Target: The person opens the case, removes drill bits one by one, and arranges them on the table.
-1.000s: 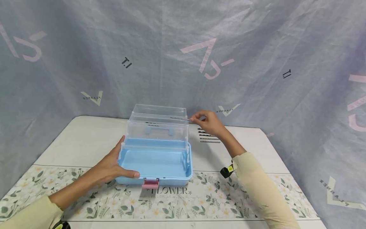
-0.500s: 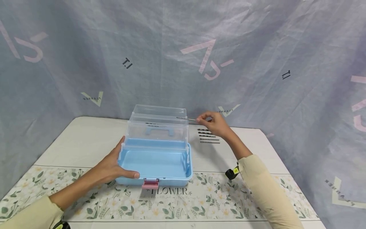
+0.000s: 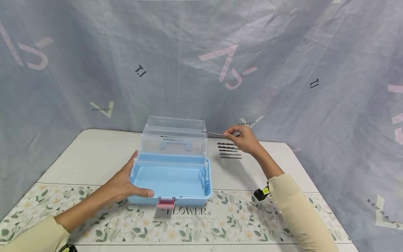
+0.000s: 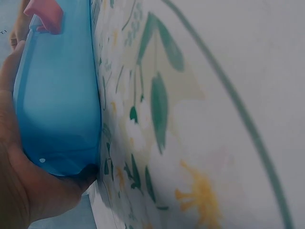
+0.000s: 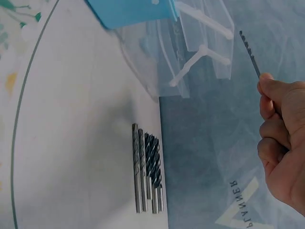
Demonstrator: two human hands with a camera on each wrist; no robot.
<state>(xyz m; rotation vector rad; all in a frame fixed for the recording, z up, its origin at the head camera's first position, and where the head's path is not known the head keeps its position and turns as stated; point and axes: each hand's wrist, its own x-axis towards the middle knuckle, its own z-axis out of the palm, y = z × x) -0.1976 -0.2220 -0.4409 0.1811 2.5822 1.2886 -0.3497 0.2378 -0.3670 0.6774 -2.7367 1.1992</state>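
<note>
Right hand (image 3: 245, 139) pinches a thin drill bit (image 3: 212, 133) by its end. Over the last second it has drawn back rightward — the tip now hangs just outside the box's (image 3: 171, 164) clear top tray (image 3: 174, 131), above four bits (image 3: 230, 150) on the table. Left hand (image 3: 126, 182) grips the box's front-left corner.

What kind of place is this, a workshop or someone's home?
Probably a makeshift recording corner, not a real workshop: a wrinkled printed fabric backdrop on all sides, a flower-patterned table, and drill bits in a neat row.
</note>
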